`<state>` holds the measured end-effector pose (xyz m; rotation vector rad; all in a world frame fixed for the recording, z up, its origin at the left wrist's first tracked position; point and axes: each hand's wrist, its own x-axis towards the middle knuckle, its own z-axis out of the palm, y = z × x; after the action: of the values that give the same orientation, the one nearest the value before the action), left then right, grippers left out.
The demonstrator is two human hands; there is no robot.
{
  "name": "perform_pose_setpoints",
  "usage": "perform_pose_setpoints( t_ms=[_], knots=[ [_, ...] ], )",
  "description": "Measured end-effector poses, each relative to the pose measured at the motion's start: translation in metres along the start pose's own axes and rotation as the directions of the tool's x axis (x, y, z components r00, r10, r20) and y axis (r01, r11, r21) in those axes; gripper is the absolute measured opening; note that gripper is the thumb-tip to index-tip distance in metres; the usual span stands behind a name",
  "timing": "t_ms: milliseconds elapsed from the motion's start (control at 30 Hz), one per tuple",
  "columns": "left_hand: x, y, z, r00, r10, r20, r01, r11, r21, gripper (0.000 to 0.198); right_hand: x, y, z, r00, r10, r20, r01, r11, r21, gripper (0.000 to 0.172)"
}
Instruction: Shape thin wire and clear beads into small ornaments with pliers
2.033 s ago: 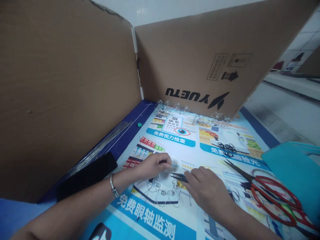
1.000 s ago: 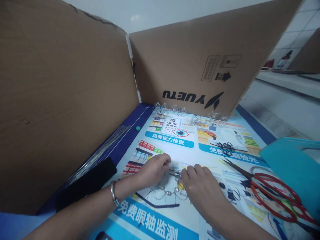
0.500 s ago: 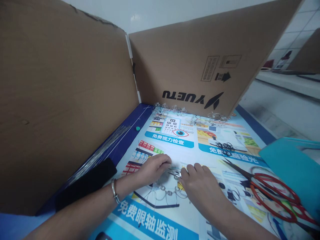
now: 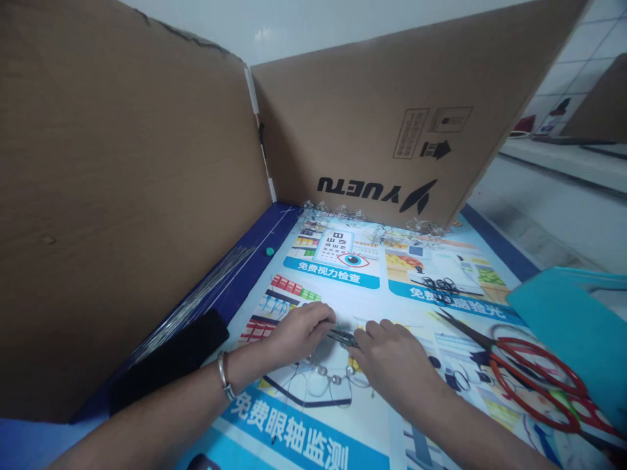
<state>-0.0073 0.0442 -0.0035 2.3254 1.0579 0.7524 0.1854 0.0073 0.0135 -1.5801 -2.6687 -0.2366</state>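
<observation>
My left hand (image 4: 300,333), a silver bangle on its wrist, rests on the printed poster mat (image 4: 337,261) with fingers curled in a pinch on something small that I cannot make out. My right hand (image 4: 392,356) lies just to its right, fingers closed on a small dark metal tool (image 4: 343,337) whose tip points at the left fingers. Below both hands lies a thin wire eyeglass frame (image 4: 326,382) with clear nose pads and a dark temple arm.
Cardboard walls (image 4: 372,124) stand at the left and back. A black pad (image 4: 166,359) lies at the left. Red-handled scissors (image 4: 529,369) and a teal sheet (image 4: 573,313) lie at the right. Small dark wire parts (image 4: 441,287) and clear bits (image 4: 333,210) sit further back.
Both hands have stayed close together over the wire frame. The tool's tip has drawn nearer to the left fingers, and the frame has shifted slightly beneath them.
</observation>
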Motion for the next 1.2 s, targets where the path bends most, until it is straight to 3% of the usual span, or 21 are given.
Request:
perform_pose_setpoints(
  t_ms=[500,1200],
  knots=[
    [0.0003,0.0021,0.0023,0.999,0.019,-0.035,-0.017,0.999,0.051,0.014,0.0012,-0.0043,-0.0056,0.999,-0.017,0.036,0.017,1.000,-0.010,0.015],
    [0.0003,0.0023,0.0012,0.999,0.047,-0.007,-0.046,0.994,0.094,0.014,-0.0019,-0.0019,0.0036,0.996,-0.088,0.000,0.088,0.995,-0.045,0.014]
  ],
)
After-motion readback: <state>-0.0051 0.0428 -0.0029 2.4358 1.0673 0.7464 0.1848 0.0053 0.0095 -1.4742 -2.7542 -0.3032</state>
